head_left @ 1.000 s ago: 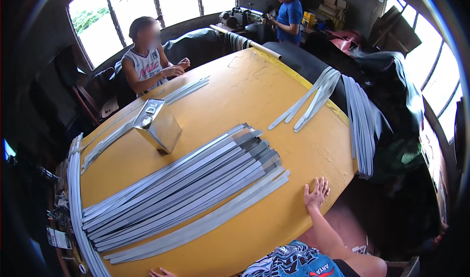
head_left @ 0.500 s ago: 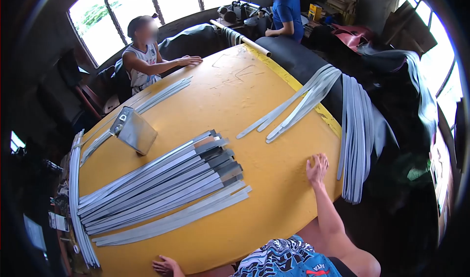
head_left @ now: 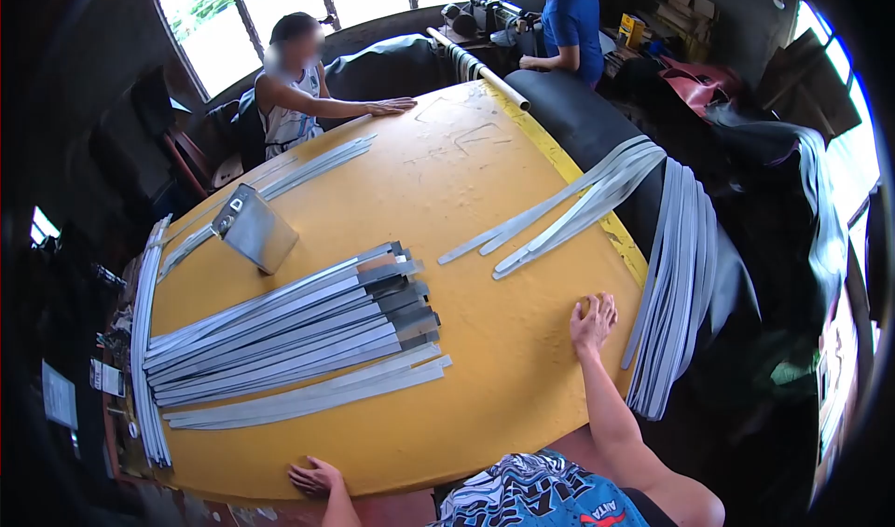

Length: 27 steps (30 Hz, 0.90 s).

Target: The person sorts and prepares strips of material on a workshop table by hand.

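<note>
My right hand (head_left: 594, 323) rests on the yellow tabletop (head_left: 503, 359) near its right edge, fingers apart, holding nothing. At the bottom edge my left hand (head_left: 316, 477) lies on the table with its fingers spread. Between the hands and the far side, a wide row of grey strips (head_left: 289, 331) with dark ends lies on the table. A few loose pale strips (head_left: 308, 398) lie in front of that row, closest to my left hand. Long grey strips (head_left: 569, 210) reach across the right edge, beyond my right hand, near a hanging bundle (head_left: 673, 285).
A metal can (head_left: 256, 233) stands at the left. More strips lie behind it (head_left: 317, 168) and along the left edge (head_left: 147, 350). A person in a white jersey (head_left: 296, 108) touches the far edge. Another in blue (head_left: 571, 28) stands behind a roller pole (head_left: 480, 70).
The view has shifted and turned slightly. Both my hands stay on the table. The person in the white jersey has turned the head, with one hand still on the table.
</note>
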Motion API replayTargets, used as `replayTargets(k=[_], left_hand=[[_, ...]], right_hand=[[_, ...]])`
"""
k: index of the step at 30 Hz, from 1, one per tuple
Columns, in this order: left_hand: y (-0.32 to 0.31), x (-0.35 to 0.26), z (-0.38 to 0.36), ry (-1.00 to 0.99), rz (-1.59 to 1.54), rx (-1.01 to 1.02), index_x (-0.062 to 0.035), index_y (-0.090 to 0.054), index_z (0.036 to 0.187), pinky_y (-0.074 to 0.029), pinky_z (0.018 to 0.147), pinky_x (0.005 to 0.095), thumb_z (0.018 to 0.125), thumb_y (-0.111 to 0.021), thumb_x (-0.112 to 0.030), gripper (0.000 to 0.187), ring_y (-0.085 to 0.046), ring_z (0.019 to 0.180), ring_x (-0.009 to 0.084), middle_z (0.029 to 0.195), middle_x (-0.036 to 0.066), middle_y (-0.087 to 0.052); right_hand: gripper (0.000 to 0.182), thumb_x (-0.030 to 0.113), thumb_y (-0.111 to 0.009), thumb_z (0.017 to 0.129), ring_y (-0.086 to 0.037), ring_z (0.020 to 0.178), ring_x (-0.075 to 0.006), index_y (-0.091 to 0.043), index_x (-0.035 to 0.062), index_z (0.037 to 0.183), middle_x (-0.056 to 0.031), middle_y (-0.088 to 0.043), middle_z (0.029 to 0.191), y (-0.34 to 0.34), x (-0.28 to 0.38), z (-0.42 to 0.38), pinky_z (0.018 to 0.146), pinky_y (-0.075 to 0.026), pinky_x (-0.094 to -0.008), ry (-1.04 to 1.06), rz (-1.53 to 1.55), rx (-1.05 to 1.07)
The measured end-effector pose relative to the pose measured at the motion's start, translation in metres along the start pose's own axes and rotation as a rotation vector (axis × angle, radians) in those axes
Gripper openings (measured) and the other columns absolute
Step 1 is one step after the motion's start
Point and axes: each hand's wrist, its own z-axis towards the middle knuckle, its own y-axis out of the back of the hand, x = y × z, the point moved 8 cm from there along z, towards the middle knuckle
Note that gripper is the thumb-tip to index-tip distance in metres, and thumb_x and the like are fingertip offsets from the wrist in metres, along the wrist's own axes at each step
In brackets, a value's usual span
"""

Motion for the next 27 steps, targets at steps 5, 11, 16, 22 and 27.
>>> replayTargets(k=[5,11,16,22,27], left_hand=[[-0.002,0.0,0.002,0.016,-0.037,-0.032,-0.0073,-0.046,0.131,-0.031,0.105,0.0463,0.086,-0.058,-0.04,0.057,-0.039,0.127,0.0335,0.138,0.014,-0.043],[-0.004,0.002,0.004,-0.001,-0.027,-0.057,-0.0083,-0.047,0.13,-0.032,0.104,0.046,0.086,-0.058,-0.042,0.056,-0.04,0.126,0.0329,0.137,0.014,-0.044],[-0.004,0.003,0.002,-0.02,-0.056,-0.124,-0.0082,-0.05,0.128,-0.032,0.104,0.0482,0.085,-0.06,-0.042,0.056,-0.042,0.124,0.0346,0.134,0.016,-0.046],[0.029,-0.012,-0.004,0.021,-0.023,-0.051,-0.0087,-0.049,0.128,-0.032,0.104,0.0478,0.085,-0.06,-0.043,0.056,-0.042,0.124,0.0337,0.134,0.015,-0.046],[0.02,-0.009,-0.002,0.02,0.003,-0.046,-0.0093,-0.049,0.128,-0.032,0.104,0.0478,0.085,-0.059,-0.045,0.056,-0.041,0.125,0.0324,0.135,0.014,-0.046]], right_hand=[[0.034,0.026,-0.062,0.08,-0.034,0.129,-0.0309,-0.06,0.0067,0.108,-0.016,-0.044,0.129,0.002,-0.001,0.0,0.108,-0.023,-0.0445,-0.012,0.009,0.008],[0.035,0.027,-0.062,0.081,-0.034,0.13,-0.0314,-0.059,0.006,0.109,-0.0162,-0.044,0.13,0.006,0.002,-0.001,0.109,-0.022,-0.0445,-0.028,0.024,0.012],[0.035,0.027,-0.061,0.081,-0.033,0.13,-0.0318,-0.059,0.006,0.109,-0.0165,-0.043,0.13,0.007,0.002,-0.001,0.109,-0.022,-0.0446,-0.019,0.031,0.02],[0.034,0.027,-0.061,0.081,-0.033,0.13,-0.0318,-0.059,0.0062,0.108,-0.016,-0.044,0.13,0.007,0.004,0.0,0.109,-0.022,-0.0443,-0.021,0.035,-0.005],[0.033,0.027,-0.061,0.081,-0.034,0.13,-0.0318,-0.059,0.0065,0.107,-0.0163,-0.045,0.129,0.005,0.0,-0.002,0.109,-0.022,-0.044,-0.03,0.047,0.015]])
